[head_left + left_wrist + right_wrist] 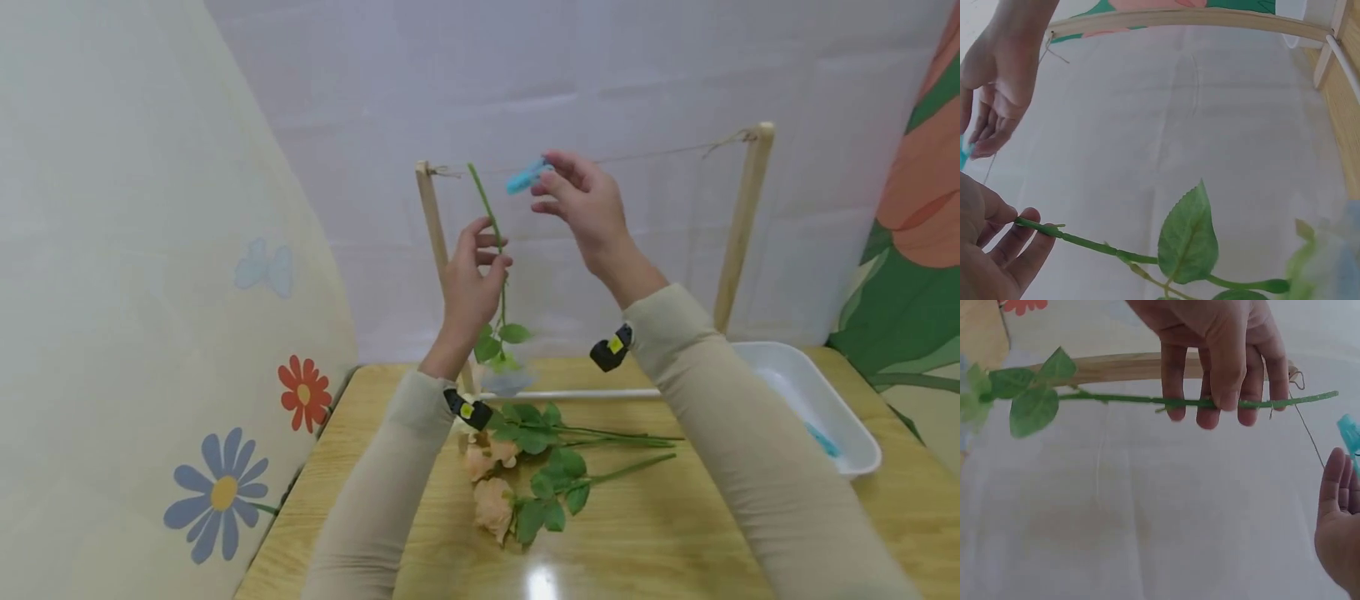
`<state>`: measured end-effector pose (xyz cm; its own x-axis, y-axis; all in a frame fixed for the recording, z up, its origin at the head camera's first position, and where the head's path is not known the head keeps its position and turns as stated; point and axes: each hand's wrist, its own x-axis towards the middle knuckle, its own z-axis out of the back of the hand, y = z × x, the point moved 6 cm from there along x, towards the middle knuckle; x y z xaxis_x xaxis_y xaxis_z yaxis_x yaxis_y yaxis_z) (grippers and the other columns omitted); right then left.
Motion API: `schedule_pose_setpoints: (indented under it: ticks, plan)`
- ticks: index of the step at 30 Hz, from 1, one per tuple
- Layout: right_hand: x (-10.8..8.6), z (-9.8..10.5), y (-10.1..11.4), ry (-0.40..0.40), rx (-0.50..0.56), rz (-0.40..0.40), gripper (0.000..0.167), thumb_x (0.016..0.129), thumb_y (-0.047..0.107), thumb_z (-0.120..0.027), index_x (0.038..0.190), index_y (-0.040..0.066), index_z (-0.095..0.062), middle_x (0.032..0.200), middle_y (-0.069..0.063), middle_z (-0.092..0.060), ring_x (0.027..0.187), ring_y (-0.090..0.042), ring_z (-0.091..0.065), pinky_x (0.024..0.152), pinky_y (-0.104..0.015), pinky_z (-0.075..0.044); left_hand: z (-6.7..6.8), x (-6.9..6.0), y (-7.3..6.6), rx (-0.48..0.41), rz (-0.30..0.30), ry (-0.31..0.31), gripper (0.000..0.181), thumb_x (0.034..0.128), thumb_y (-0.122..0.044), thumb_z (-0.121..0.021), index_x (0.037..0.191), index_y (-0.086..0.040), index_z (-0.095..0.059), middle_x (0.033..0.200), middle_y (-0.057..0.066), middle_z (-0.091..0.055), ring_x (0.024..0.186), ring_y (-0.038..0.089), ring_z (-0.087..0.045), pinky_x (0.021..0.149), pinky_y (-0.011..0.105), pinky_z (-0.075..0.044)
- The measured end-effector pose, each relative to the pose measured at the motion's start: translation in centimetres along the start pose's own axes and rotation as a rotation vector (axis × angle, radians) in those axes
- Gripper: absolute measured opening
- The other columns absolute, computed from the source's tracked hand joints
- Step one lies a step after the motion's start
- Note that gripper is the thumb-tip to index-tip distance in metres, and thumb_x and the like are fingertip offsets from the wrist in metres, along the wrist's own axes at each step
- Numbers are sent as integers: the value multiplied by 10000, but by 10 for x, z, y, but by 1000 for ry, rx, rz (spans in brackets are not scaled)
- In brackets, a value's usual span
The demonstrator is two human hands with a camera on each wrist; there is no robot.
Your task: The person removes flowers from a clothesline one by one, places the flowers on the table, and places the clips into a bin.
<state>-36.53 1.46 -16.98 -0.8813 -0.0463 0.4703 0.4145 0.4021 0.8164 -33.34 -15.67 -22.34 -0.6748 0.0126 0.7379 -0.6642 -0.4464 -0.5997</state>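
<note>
My left hand (474,283) pinches the green stem of an artificial flower (504,287), which hangs head down near the left post. Its leaves (1188,240) sit below the fingers, and the pale blue bloom (510,380) is lowest and blurred. The stem's cut end rises above my left hand, close to the thin string (645,156). To the right of the stem, my right hand (588,204) holds a light blue clothespin (527,177) between thumb and fingers at string height. In the right wrist view the clothespin (1350,434) is partly cut off by the frame edge.
The string runs between a left wooden post (432,204) and a right wooden post (742,225). Peach roses (493,507) with green stems lie on the wooden table (622,542). A white tray (862,442) at right holds something blue (823,439). White cloth (622,75) hangs behind.
</note>
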Motion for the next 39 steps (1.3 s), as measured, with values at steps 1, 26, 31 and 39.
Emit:
schedule_pose_setpoints:
  ticks: [1,26,31,39]
  plan:
    - [-1,4,0,11,-7,0,324,1002,57,-610,1314,-29,-596,1055,-79,-663,934,-207,-658,856,-313,-595,1,-1,-2,4,-10,13,476,925,95,-578,1389,27,-497,1126,191,-703,865,304,-723,716,387,-619]
    - [-66,139,1,104,-38,-74,171,994,40,-618,1114,72,-735,943,-34,-707,865,-153,-684,852,-244,-575,3,-40,-53,242,-243,357,504,921,124,-572,1411,87,-462,1083,178,-664,902,261,-654,683,295,-584]
    - [-80,163,9,103,-212,-97,202,992,82,-639,1166,110,-738,984,-2,-724,879,-125,-688,839,-212,-573,-6,-49,-55,282,-182,465,532,953,86,-567,1464,55,-423,1137,154,-651,939,232,-657,681,254,-569]
    - [-99,187,10,138,-411,-147,219,1012,112,-615,1150,220,-747,944,56,-741,870,-87,-691,834,-183,-564,-14,-67,-59,330,-169,582,544,982,38,-573,1496,32,-393,1181,137,-642,976,214,-666,739,287,-581]
